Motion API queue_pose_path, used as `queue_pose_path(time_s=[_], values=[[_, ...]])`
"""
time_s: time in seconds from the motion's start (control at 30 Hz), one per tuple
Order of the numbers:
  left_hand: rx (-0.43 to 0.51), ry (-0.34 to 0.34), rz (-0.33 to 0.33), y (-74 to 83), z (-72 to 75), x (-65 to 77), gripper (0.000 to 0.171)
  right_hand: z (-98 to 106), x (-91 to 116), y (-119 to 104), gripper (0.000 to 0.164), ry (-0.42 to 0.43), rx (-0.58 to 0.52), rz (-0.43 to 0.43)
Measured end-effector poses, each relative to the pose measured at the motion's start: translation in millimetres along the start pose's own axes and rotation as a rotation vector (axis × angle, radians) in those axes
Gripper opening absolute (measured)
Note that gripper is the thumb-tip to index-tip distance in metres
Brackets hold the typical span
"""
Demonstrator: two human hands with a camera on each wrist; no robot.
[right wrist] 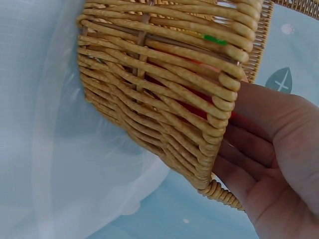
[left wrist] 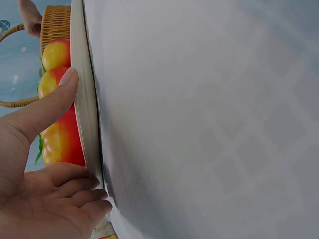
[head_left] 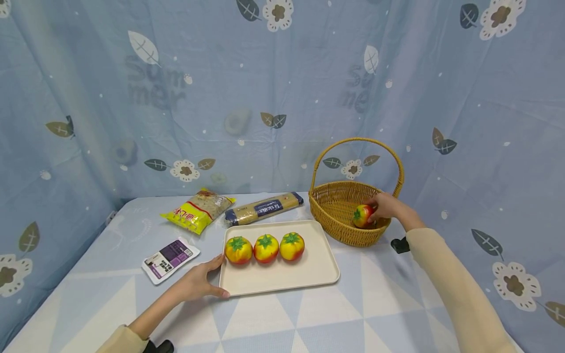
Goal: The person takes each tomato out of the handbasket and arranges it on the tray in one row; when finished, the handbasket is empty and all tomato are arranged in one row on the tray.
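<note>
In the head view, my right hand [head_left: 383, 205] reaches into a wicker basket [head_left: 333, 223] and grips a red-and-yellow fruit [head_left: 362, 215] with a green leafy top. Through the basket's weave [right wrist: 164, 94] in the right wrist view, bits of the fruit's red skin show; the fingertips are hidden behind the rim. On the cream tray [head_left: 282, 284], three similar fruits [head_left: 266, 249] sit in a row. My left hand [head_left: 200, 280] touches the tray's near left corner, thumb and fingers spread apart. The left wrist view has that thumb [left wrist: 52, 107] against the tray's rim [left wrist: 87, 99].
Behind the tray lies a long pasta packet [head_left: 265, 208], with a yellow food bag [head_left: 200, 210] to its left. A white and purple pouch [head_left: 170, 260] rests left of the tray. The basket's tall handle [head_left: 356, 140] arches above it. A patterned curtain [head_left: 282, 98] surrounds the table.
</note>
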State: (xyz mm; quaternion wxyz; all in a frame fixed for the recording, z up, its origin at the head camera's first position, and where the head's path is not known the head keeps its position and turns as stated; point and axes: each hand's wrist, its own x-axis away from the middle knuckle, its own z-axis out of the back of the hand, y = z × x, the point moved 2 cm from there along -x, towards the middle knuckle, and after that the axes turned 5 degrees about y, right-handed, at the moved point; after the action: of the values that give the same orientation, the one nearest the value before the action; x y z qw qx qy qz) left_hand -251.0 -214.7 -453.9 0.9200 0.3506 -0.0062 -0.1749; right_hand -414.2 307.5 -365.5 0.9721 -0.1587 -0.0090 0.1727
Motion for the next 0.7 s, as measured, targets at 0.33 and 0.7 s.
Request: queue_pose_path(time_s=[0.33, 0.7], values=[[0.004, 0.0, 0.001, 0.9, 0.6, 0.2, 0.108, -2, 0, 0, 0.053, 0.034, -0.029, 0.026], [0.005, 0.001, 0.0, 1.9, 0.5, 1.1, 0.107, 6, 4, -16, 0.056, 0.142, -0.04, 0.078]])
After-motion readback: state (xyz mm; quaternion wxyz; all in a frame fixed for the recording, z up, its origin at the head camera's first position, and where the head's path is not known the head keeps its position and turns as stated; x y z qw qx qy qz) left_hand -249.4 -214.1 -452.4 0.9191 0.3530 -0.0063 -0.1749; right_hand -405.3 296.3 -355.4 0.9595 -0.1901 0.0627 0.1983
